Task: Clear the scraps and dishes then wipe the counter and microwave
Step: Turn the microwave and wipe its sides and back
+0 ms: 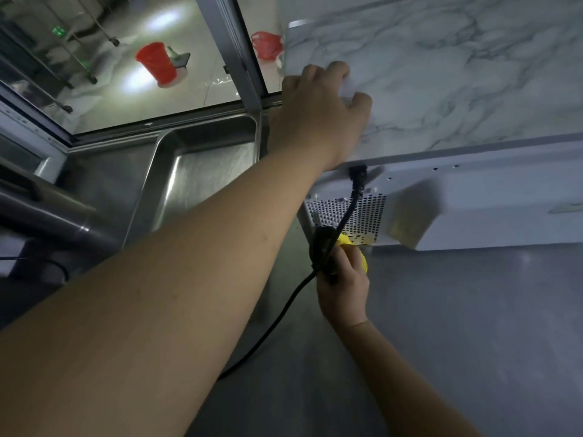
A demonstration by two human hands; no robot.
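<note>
The white microwave point(473, 197) stands on the steel counter point(473, 326) with its vented back toward me and its marble-patterned top point(441, 74) in view. My left hand point(321, 111) lies on the top's near-left corner, fingers bent on the surface and thumb over the side edge. Lower down, my right hand point(344, 288) grips a yellow cloth point(353, 250) against the counter at the microwave's bottom back corner. The black power cord point(355, 197) hangs from the back. Its bundled loop lies over my right hand's fingers, and the cord trails off toward me.
A steel sink point(202, 171) lies left of the microwave, with a metal pipe point(47, 216) further left. Behind a glass pane, a red bucket point(156, 63) and a red basket point(266, 45) stand on the floor below.
</note>
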